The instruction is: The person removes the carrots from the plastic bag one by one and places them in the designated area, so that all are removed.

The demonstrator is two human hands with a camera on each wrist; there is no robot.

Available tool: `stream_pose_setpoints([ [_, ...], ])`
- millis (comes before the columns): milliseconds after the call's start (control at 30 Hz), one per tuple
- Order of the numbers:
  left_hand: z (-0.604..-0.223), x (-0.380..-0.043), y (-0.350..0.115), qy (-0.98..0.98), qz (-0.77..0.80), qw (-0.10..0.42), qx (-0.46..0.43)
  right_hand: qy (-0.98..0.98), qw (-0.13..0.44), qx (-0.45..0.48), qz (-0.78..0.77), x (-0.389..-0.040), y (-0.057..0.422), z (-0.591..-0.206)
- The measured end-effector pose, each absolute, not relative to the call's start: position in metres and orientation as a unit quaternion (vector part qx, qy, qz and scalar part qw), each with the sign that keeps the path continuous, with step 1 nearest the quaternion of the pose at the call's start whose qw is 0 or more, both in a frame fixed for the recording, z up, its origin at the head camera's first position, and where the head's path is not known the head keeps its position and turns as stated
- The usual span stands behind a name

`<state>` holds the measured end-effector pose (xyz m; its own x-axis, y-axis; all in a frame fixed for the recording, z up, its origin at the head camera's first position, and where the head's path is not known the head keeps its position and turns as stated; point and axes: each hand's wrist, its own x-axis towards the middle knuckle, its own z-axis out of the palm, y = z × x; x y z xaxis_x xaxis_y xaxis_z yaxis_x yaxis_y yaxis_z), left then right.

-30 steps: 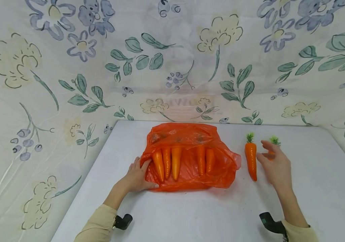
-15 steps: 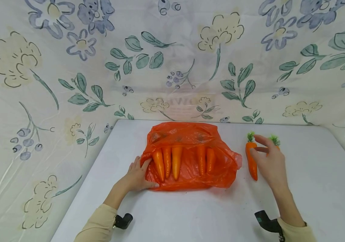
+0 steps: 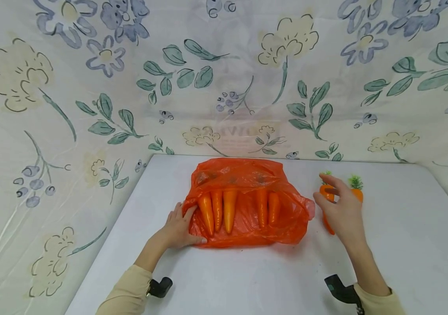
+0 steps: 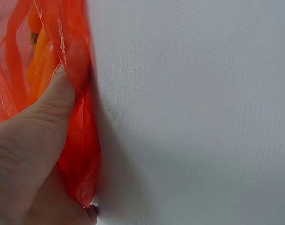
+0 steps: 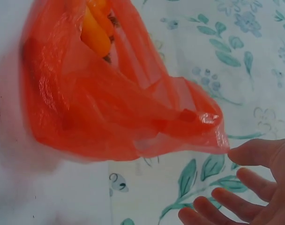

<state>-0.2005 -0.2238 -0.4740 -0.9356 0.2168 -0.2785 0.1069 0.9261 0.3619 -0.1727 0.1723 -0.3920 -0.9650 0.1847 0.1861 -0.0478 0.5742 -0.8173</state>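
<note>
An orange-red plastic bag (image 3: 243, 173) lies on the white table, and several carrots (image 3: 229, 212) show in its middle. My left hand (image 3: 177, 232) grips the bag's left edge; in the left wrist view the thumb (image 4: 56, 101) lies against the film, with red plastic between it and the fingers. My right hand (image 3: 343, 212), fingers spread and lightly bent, hovers right of the bag and holds nothing. It partly covers a carrot with a green top (image 3: 327, 191). In the right wrist view its thumb tip is close to the bag's corner (image 5: 217, 136); whether they touch, I cannot tell.
Another green-topped carrot (image 3: 357, 194) lies behind my right hand, partly hidden. A floral cloth (image 3: 224, 96) hangs behind the white table (image 3: 247, 280). Black wrist mounts (image 3: 339, 289) stick out from both sleeves.
My right hand has moved left, from beside the far right carrot to over the nearer one, towards the bag. The left hand and the bag stay as they were.
</note>
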Motion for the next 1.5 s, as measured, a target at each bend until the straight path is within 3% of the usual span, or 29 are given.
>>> stream_pose_setpoints([
  [300,-0.474,-0.202,-0.224,0.968,0.175,0.154,0.089,-0.883,0.099,-0.037,0.457,-0.173,0.161,-0.387],
  [1500,-0.472,-0.199,-0.223,0.969,0.171,0.159,0.082,-0.866,0.142,0.057,0.477,-0.154,0.122,-0.365],
])
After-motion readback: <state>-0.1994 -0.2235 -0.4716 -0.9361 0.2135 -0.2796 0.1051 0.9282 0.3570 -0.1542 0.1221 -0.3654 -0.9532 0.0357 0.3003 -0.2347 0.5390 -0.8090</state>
